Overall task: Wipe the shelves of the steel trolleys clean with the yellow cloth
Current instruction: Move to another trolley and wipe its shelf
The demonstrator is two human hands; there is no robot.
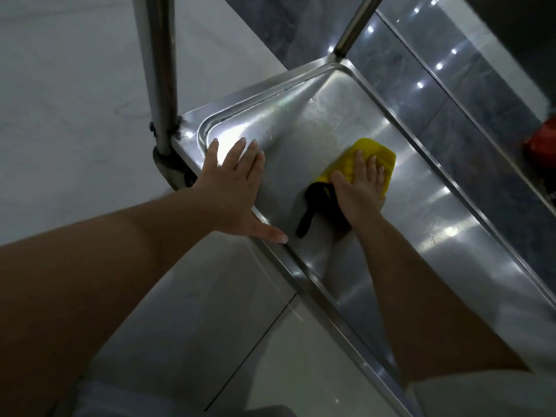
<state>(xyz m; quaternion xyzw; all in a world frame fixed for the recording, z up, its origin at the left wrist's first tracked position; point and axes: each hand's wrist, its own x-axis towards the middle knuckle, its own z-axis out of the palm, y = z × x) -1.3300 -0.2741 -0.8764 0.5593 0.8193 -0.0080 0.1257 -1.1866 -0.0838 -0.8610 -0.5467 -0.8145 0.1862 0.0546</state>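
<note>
Just right of the frame's centre, the right hand (pixel 359 188) is lying flat on a yellow cloth (pixel 365 161), fingers straight and close together, pressing it down rather than gripping it. The cloth is sticking out beyond the fingertips toward the upper right, and a dark, black part (pixel 313 206) of it, or something tucked under it, is trailing out below the thumb toward the lower left. Cloth and hand are resting on the floor of a steel shelf (pixel 331 115), a shallow tray with a raised rim, running from the centre toward the lower right of the frame. At centre left, the left hand (pixel 237 188) is spreading open, fingers straight, palm pressing on the shelf's near rim, thumb lying along the edge. Two upright steel posts (pixel 159 70) are rising from the shelf's corners toward the top of the frame. Pale floor tiles (pixel 75 85) are lying at left; something red (pixel 541 142) is showing at the right edge.
</note>
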